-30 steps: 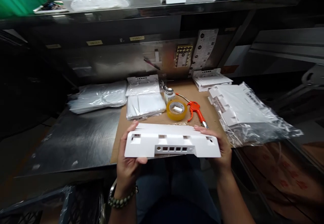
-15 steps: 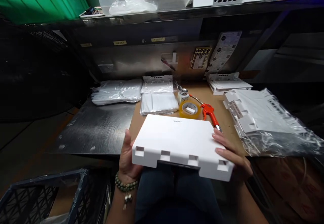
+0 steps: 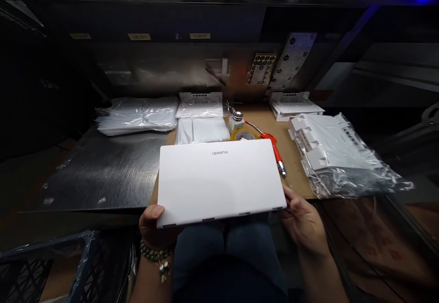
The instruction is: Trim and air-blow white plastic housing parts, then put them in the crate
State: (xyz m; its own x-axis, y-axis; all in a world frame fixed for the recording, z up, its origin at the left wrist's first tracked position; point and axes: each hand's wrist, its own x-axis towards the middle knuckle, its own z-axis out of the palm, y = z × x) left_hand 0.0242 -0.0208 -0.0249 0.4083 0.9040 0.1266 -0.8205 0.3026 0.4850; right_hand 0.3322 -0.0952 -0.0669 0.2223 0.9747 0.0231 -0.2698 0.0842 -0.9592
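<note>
White flat rectangular plastic cover [image 3: 219, 182], one, overhanging brown cardboard sheet [image 3: 291, 154]; left hand [image 3: 154, 225] and right hand [image 3: 303, 223] gripping its near corners; undersides hidden, grip perhaps slight; uneven hold could let it slip.

Just past the grip lies an orange air gun with a silver end [image 3: 275, 151], by a round roll of yellow tape [image 3: 235, 135]. A small white bottle with a silver top [image 3: 236, 123] stands farther off. Left past the grip is a pile of clear plastic bags [image 3: 137, 114]. Low down on the left sits a dark blue crate [image 3: 88, 248].
</note>
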